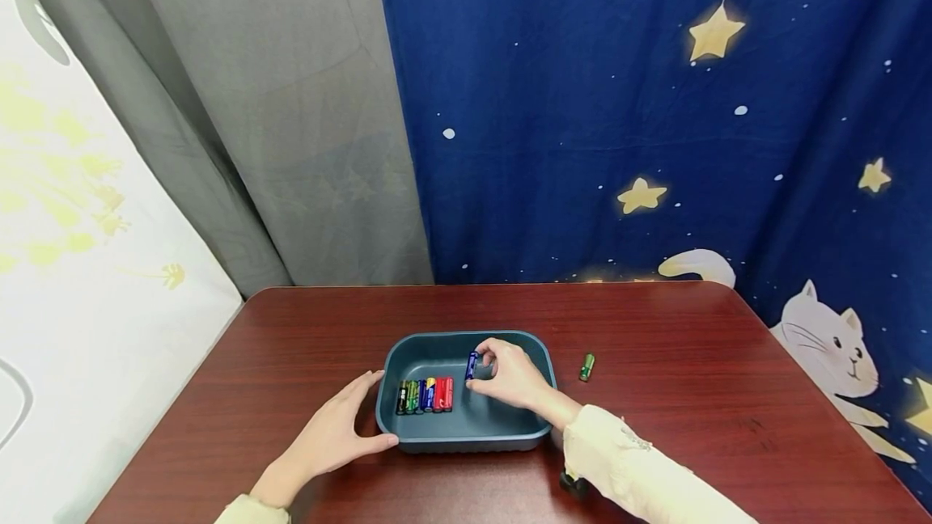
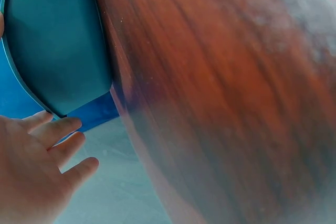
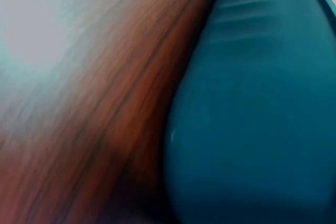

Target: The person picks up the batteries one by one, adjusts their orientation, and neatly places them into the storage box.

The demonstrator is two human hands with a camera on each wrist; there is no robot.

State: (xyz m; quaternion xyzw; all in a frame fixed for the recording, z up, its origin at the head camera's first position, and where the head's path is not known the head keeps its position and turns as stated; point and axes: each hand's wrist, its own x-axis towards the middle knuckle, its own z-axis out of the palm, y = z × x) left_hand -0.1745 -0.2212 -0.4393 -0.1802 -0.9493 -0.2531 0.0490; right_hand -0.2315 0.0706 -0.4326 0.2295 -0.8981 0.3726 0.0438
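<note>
A blue-grey plastic tray [image 1: 502, 429] holds a row of batteries [image 1: 425, 395] in black, green, blue and red, standing side by side at its left. My right hand [image 1: 510, 376] reaches over the tray's right side and pinches a blue battery [image 1: 472, 365] between thumb and fingers, to the right of the row. My left hand [image 1: 338, 427] is at the tray's left end, fingers extended along the rim and thumb at the front corner. In the left wrist view, the straight fingers of the left hand [image 2: 37, 166] touch the tray's edge [image 2: 31, 95]. Only the tray's outer wall [image 3: 252, 119] and tabletop show in the right wrist view.
A green battery [image 1: 586, 367] lies on the brown table [image 1: 655, 322] to the right of the tray. Small dark items [image 1: 573, 483] are partly hidden beneath the right sleeve [image 1: 626, 459]. Blue and grey curtains [image 1: 546, 103] hang behind the table.
</note>
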